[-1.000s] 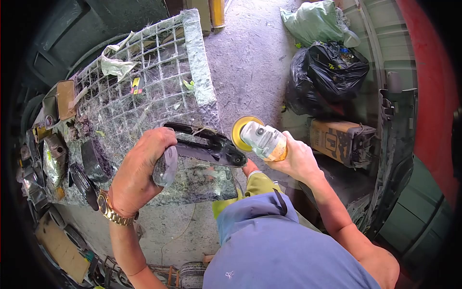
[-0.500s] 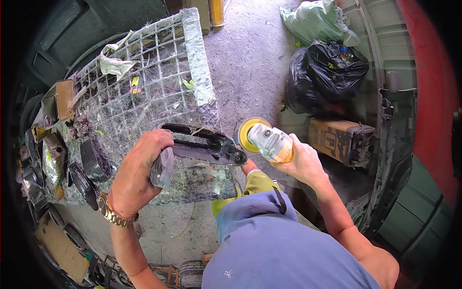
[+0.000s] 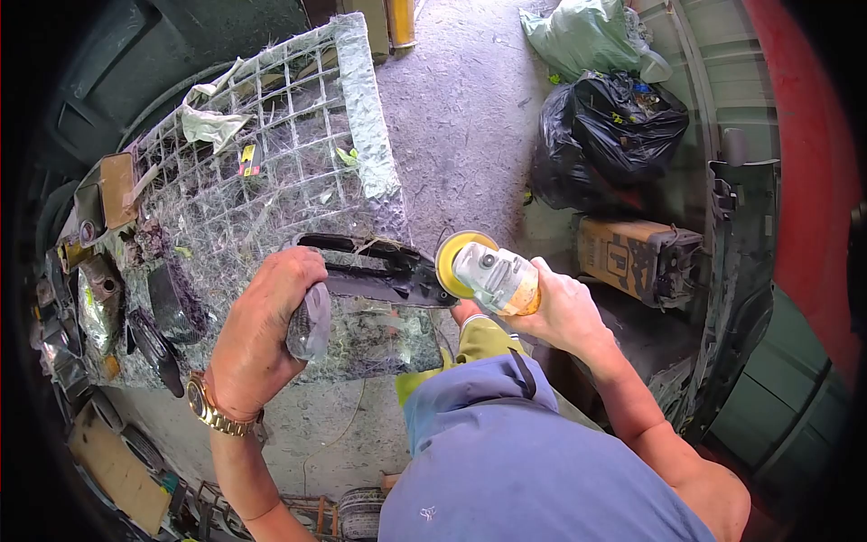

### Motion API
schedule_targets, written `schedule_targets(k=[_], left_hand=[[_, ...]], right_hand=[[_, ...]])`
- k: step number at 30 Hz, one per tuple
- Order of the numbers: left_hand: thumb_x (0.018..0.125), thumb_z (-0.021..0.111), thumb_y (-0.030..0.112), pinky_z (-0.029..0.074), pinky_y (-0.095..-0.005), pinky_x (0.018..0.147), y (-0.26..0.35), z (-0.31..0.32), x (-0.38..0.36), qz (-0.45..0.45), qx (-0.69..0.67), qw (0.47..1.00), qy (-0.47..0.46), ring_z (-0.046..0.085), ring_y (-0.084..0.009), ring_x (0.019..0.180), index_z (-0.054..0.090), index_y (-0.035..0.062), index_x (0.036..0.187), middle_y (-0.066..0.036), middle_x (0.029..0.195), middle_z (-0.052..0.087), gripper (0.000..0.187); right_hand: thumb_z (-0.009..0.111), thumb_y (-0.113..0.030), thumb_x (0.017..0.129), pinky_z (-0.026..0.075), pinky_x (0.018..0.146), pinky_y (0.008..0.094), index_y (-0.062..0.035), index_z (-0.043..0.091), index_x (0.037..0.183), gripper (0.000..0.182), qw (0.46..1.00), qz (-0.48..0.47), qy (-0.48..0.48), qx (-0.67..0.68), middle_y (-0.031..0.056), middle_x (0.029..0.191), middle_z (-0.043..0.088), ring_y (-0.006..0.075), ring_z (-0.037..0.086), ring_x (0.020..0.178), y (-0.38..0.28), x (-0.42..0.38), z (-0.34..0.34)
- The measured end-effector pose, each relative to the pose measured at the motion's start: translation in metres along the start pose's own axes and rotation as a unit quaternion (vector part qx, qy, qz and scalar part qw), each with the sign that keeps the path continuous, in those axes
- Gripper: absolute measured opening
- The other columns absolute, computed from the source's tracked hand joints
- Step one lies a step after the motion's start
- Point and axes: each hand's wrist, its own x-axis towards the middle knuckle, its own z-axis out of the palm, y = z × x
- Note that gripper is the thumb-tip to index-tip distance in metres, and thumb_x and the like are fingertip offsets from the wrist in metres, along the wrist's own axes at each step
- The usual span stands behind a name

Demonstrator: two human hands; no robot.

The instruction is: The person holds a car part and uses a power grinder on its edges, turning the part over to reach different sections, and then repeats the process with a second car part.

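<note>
Hands grip: left hand point(image 3: 262, 330) black part point(image 3: 379, 271) lying left-right, right hand point(image 3: 560, 312) grinder point(image 3: 492, 275), disc toward it.

I log: black trim part point(image 3: 379, 271); grinder point(image 3: 495, 278), pale grey body, yellow disc; white grid-patterned mesh rack point(image 3: 271, 172); bin bags point(image 3: 610, 135) (one black, one green); gold wristwatch point(image 3: 214, 408).

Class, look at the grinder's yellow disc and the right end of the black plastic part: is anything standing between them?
Nothing visible does. The right hand holds the angle grinder, whose yellow disc sits right at the end of the black plastic part. The left hand grips its other end, clear of the disc.
</note>
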Motion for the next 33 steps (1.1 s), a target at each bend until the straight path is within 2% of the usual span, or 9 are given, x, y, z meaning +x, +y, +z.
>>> schedule_targets(k=[2, 4, 5, 7, 12, 19, 21, 22, 33], left_hand=[[0.059, 0.066, -0.010, 0.044, -0.0401, 0.101, 0.004, -0.001, 0.002, -0.004, -0.005, 1.000, -0.002, 0.057, -0.0350, 0.113, 0.053, 0.0036, 0.115, -0.014, 0.114, 0.058, 0.059], [0.068, 0.069, -0.005, 0.047, -0.0409, 0.096, 0.010, -0.003, 0.005, -0.012, -0.001, 1.000, 0.006, 0.057, -0.0371, 0.113, 0.054, 0.0036, 0.111, -0.015, 0.111, 0.059, 0.046], [0.068, 0.069, -0.005, 0.047, -0.0409, 0.096, 0.009, -0.003, 0.004, -0.012, -0.002, 1.000, 0.006, 0.057, -0.0371, 0.113, 0.054, 0.0036, 0.111, -0.015, 0.111, 0.059, 0.046], [0.059, 0.067, -0.009, 0.044, -0.0399, 0.101, 0.004, -0.001, 0.002, 0.002, 0.003, 1.000, -0.005, 0.057, -0.0348, 0.113, 0.053, 0.0030, 0.115, -0.014, 0.114, 0.058, 0.059], [0.059, 0.067, -0.008, 0.044, -0.0395, 0.101, 0.009, -0.002, 0.004, -0.003, 0.008, 1.000, -0.010, 0.057, -0.0347, 0.113, 0.053, 0.0029, 0.114, -0.014, 0.114, 0.058, 0.058], [0.060, 0.066, -0.009, 0.044, -0.0385, 0.101, 0.006, -0.001, 0.002, -0.014, -0.003, 1.000, -0.006, 0.057, -0.0342, 0.113, 0.053, 0.0034, 0.114, -0.014, 0.114, 0.058, 0.057], [0.060, 0.065, -0.009, 0.044, -0.0384, 0.101, 0.000, 0.001, -0.002, -0.015, -0.006, 1.000, 0.000, 0.057, -0.0341, 0.113, 0.053, 0.0035, 0.114, -0.014, 0.114, 0.058, 0.057], [0.060, 0.065, -0.009, 0.044, -0.0383, 0.101, -0.001, 0.002, -0.003, -0.017, -0.010, 1.000, 0.006, 0.057, -0.0340, 0.113, 0.053, 0.0036, 0.114, -0.014, 0.114, 0.058, 0.056], [0.059, 0.067, -0.008, 0.045, -0.0387, 0.099, 0.017, 0.004, 0.001, -0.015, 0.020, 1.000, -0.004, 0.057, -0.0345, 0.112, 0.053, 0.0043, 0.114, -0.014, 0.113, 0.057, 0.058]], right_hand=[[0.081, -0.030, 0.069, 0.053, 0.074, 0.0459, -0.0036, 0.053, 0.104, 0.052, 1.000, -0.001, 0.005, -0.008, 0.0207, 0.087, 0.068, 0.0397, 0.066, 0.087, -0.001, -0.004, -0.002], [0.081, -0.030, 0.068, 0.052, 0.074, 0.0460, -0.0036, 0.053, 0.104, 0.052, 1.000, -0.003, 0.009, -0.017, 0.0207, 0.087, 0.068, 0.0398, 0.066, 0.087, 0.000, -0.005, -0.004], [0.081, -0.030, 0.068, 0.052, 0.074, 0.0460, -0.0033, 0.053, 0.104, 0.053, 1.000, -0.005, 0.007, -0.017, 0.0208, 0.087, 0.068, 0.0397, 0.066, 0.087, 0.001, -0.005, -0.005], [0.081, -0.030, 0.068, 0.052, 0.074, 0.0461, -0.0030, 0.052, 0.104, 0.053, 1.000, -0.005, 0.005, -0.018, 0.0210, 0.087, 0.067, 0.0397, 0.066, 0.087, 0.002, -0.005, -0.007], [0.080, -0.030, 0.068, 0.052, 0.075, 0.0453, -0.0018, 0.052, 0.105, 0.054, 0.999, 0.019, -0.031, -0.022, 0.0221, 0.088, 0.067, 0.0398, 0.066, 0.088, -0.008, -0.001, -0.010], [0.080, -0.030, 0.068, 0.052, 0.076, 0.0449, -0.0019, 0.053, 0.107, 0.056, 0.998, 0.023, -0.035, -0.046, 0.0218, 0.089, 0.068, 0.0388, 0.066, 0.089, 0.003, -0.005, -0.015], [0.077, -0.040, 0.072, 0.054, 0.076, 0.0471, -0.0020, 0.053, 0.104, 0.055, 0.999, 0.023, -0.018, -0.032, 0.0226, 0.088, 0.068, 0.0389, 0.067, 0.087, 0.009, -0.009, -0.019], [0.077, -0.040, 0.073, 0.053, 0.076, 0.0468, -0.0020, 0.054, 0.103, 0.054, 0.999, 0.020, -0.006, -0.030, 0.0228, 0.090, 0.068, 0.0389, 0.067, 0.088, 0.011, -0.010, -0.020], [0.076, -0.035, 0.071, 0.054, 0.076, 0.0469, 0.0001, 0.051, 0.108, 0.056, 0.999, 0.005, -0.030, -0.043, 0.0229, 0.089, 0.068, 0.0389, 0.068, 0.088, 0.002, -0.004, -0.011]])
